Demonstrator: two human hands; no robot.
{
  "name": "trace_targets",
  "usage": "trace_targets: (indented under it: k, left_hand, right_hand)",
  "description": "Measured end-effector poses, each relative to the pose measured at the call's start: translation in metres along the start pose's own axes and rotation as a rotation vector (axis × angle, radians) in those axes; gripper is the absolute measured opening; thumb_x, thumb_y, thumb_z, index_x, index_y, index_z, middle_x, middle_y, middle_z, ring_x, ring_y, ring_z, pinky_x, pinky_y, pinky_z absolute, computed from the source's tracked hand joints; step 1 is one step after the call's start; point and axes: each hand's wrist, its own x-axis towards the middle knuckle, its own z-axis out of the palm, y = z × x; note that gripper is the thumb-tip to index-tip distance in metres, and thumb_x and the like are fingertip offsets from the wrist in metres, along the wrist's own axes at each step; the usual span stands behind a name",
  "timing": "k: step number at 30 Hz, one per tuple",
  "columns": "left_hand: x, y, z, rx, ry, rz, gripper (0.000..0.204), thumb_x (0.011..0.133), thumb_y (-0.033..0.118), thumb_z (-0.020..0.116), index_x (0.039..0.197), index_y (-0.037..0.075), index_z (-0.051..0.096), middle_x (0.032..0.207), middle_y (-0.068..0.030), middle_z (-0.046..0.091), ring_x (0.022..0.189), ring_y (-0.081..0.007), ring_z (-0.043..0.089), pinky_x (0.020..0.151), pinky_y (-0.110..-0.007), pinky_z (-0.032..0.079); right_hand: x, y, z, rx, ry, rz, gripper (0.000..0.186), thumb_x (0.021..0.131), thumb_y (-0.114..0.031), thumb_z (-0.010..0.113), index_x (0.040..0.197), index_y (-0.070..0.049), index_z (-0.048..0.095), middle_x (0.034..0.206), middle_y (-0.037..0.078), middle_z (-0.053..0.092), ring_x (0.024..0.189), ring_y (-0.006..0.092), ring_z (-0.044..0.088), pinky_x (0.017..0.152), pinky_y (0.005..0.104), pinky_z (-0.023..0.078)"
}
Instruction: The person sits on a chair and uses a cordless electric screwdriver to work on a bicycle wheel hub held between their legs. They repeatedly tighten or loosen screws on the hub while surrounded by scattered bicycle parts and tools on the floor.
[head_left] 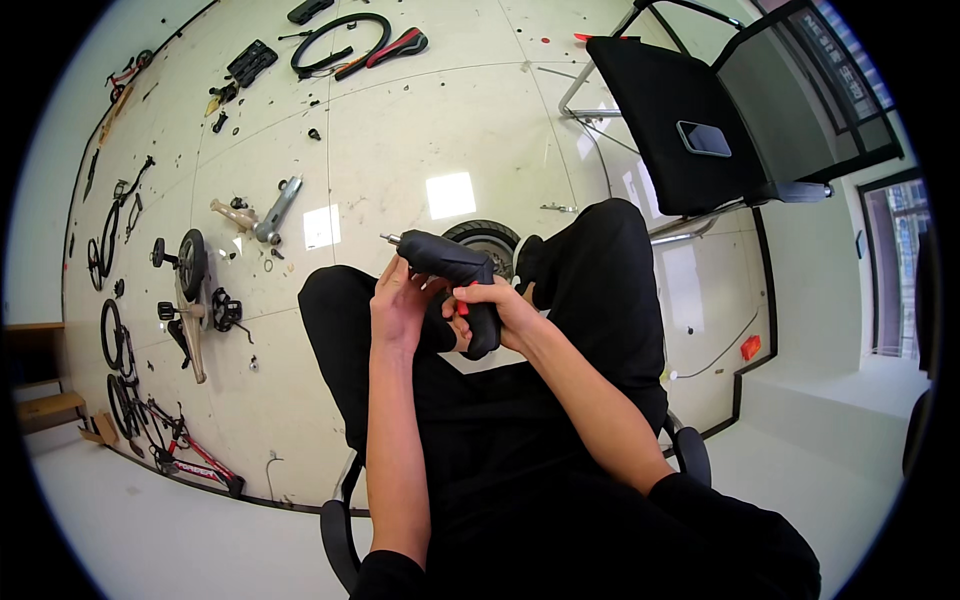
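A stray squeeze of the red trigger (462, 308) could spin the bit (390, 238) near the left hand (400, 303), which supports the barrel; the right hand (508, 312) is wrapped round the handle. The black pistol-grip power screwdriver (445, 258) overlaps the tyred wheel's (480, 231) near-left side in view, its barrel's long axis running roughly left-right, bit pointing left, away from that wheel.
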Motion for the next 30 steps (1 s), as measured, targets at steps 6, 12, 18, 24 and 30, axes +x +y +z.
trace_targets:
  k: [6, 12, 18, 24, 30]
  left_hand:
    - [0.002, -0.002, -0.008, -0.045, -0.026, -0.037, 0.041, 0.091, 0.029, 0.054, 0.123, 0.005, 0.055, 0.120, -0.0084, 0.059, 0.112, -0.0246, 0.052, 0.096, -0.043, 0.041]
    - [0.003, 0.000, -0.004, 0.006, -0.073, -0.052, 0.040, 0.090, 0.031, 0.054, 0.120, 0.005, 0.057, 0.120, -0.0086, 0.058, 0.115, -0.0275, 0.049, 0.102, -0.046, 0.037]
    - [0.006, -0.004, 0.002, 0.256, 0.220, -0.091, 0.029, 0.098, 0.024, 0.055, 0.114, 0.001, 0.060, 0.110, -0.0102, 0.064, 0.103, -0.0241, 0.062, 0.089, -0.039, 0.050]
    - [0.008, -0.016, 0.000, 0.318, 0.396, 0.041, 0.023, 0.095, 0.014, 0.060, 0.105, -0.005, 0.065, 0.091, -0.0118, 0.069, 0.081, -0.0187, 0.067, 0.073, -0.030, 0.055]
    - [0.008, -0.017, 0.001, 0.305, 0.469, 0.056, 0.024, 0.094, 0.014, 0.062, 0.106, -0.007, 0.064, 0.090, -0.0118, 0.068, 0.079, -0.0173, 0.066, 0.071, -0.029, 0.055]
  right_hand:
    - [0.001, -0.001, 0.002, -0.011, -0.003, -0.004, 0.024, 0.082, -0.015, 0.066, 0.096, 0.003, 0.057, 0.079, 0.017, 0.064, 0.054, 0.0200, 0.060, 0.050, 0.0311, 0.051]
    - [0.002, 0.001, -0.003, -0.030, 0.048, -0.022, 0.022, 0.081, -0.013, 0.065, 0.094, 0.003, 0.057, 0.075, 0.015, 0.063, 0.051, 0.0193, 0.059, 0.049, 0.0308, 0.050]
    - [-0.001, -0.002, 0.010, -0.267, 0.302, -0.182, 0.025, 0.078, -0.010, 0.070, 0.094, 0.002, 0.055, 0.069, 0.009, 0.060, 0.048, 0.0151, 0.057, 0.045, 0.0287, 0.048]
    - [0.010, 0.003, 0.006, -0.521, 0.410, -0.315, 0.039, 0.074, -0.006, 0.073, 0.102, 0.003, 0.048, 0.070, 0.008, 0.061, 0.051, 0.0135, 0.060, 0.046, 0.0282, 0.050]
    - [0.015, 0.008, 0.006, -0.634, 0.517, -0.294, 0.040, 0.070, -0.011, 0.077, 0.098, 0.004, 0.051, 0.073, 0.010, 0.064, 0.054, 0.0139, 0.063, 0.050, 0.0282, 0.051]
